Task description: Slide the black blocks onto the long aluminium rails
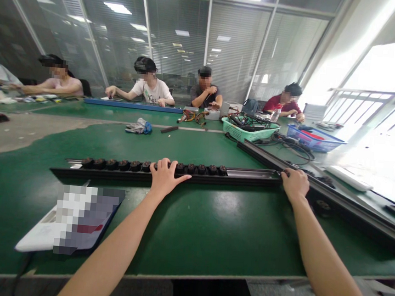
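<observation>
A long black metal channel rail [202, 178] lies crosswise on the green table in front of me. Several round black parts with brownish tops [201, 169] sit in a row inside it; its right stretch shows a bare silvery interior. My left hand [164, 175] spans the rail near its middle, fingers over the far edge and thumb stretched along the near one, gripping it and covering some of the round parts. At the rail's right end, my right hand [295, 183] is closed in a pinch; whatever small thing its fingertips hold is hidden.
Another black rail [358, 212] slants along the right. A white device on a dark pad [43, 226] lies front left. Farther back are gloves [140, 126], a green basket of cables [245, 133], a blue basket [317, 142] and several people seated across the table.
</observation>
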`<state>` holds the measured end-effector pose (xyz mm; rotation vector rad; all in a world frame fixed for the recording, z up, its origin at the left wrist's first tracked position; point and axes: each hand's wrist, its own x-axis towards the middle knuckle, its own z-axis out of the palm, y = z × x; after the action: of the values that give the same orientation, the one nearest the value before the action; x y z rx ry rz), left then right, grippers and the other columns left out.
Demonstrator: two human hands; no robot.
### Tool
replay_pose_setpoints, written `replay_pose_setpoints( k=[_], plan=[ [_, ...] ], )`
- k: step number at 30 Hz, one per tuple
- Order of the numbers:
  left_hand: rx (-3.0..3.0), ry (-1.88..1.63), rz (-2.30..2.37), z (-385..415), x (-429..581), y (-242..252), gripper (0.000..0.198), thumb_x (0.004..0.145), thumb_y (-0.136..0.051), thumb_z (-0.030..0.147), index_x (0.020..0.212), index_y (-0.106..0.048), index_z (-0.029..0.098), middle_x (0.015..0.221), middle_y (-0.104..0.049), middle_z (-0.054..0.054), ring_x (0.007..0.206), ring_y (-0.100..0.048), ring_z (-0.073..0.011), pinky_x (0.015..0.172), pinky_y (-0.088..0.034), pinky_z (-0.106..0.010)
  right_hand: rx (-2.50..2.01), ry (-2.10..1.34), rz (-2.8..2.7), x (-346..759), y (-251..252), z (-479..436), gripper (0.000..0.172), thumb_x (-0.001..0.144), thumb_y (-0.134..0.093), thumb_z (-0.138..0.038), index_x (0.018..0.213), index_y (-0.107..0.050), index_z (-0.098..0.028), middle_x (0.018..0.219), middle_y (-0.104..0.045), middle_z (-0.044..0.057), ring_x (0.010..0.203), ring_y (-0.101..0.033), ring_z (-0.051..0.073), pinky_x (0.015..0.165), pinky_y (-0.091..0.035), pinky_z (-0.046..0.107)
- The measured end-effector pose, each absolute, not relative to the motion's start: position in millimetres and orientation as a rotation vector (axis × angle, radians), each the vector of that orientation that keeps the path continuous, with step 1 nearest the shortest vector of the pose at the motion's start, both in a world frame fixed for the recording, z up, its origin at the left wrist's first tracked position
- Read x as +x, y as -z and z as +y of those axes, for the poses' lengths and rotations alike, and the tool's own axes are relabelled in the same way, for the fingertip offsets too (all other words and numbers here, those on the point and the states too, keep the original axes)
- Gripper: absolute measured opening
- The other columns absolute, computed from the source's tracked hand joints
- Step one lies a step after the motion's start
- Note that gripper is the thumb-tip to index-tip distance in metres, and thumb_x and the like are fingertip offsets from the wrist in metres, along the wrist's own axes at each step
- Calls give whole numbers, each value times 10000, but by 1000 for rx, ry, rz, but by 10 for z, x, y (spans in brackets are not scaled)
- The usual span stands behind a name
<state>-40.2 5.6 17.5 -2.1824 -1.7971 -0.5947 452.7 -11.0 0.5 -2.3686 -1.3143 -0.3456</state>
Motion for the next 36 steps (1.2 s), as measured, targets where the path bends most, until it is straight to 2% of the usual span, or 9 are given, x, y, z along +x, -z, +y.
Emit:
replay_pose_setpoints(
  k=[15,21,29,36],
  plan=[
    [-2182,605,-1794,73,-418,-153,817,849,-425,848,1319,-631,211,1293,-540,-182,1214,-457,-365,1090,-288,-558,-2303,336,-1264,4603,48,-119,429,972,-470,-339,1238,-734,-132,1153,-665,190,1103,-557,316,883,-438,392],
    [-2186,614,-1789,83,-423,-143,824,843,-435,851,1322,-630,209,1292,-538,-185,1220,-452,-369,1091,-285,-562,-2380,289,-1274,4695,93,-134,396,893,-558,-296,1202,-757,-151,1182,-696,183,1067,-600,319,870,-457,403],
    [-2174,605,-1786,76,-413,-147,821,845,-436,848,1321,-629,208,1291,-542,-183,1218,-455,-366,1083,-291,-553,-2468,308,-1323,4767,69,-156,370,806,-583,-264,1097,-795,-182,1083,-731,177,1014,-644,328,851,-480,424],
    [-2178,601,-1779,84,-427,-143,817,848,-428,850,1316,-631,212,1294,-543,-185,1218,-458,-365,1086,-289,-554,-2488,303,-1305,4871,65,-194,271,722,-613,-229,918,-799,-199,851,-713,138,864,-653,300,821,-479,440]
  ],
)
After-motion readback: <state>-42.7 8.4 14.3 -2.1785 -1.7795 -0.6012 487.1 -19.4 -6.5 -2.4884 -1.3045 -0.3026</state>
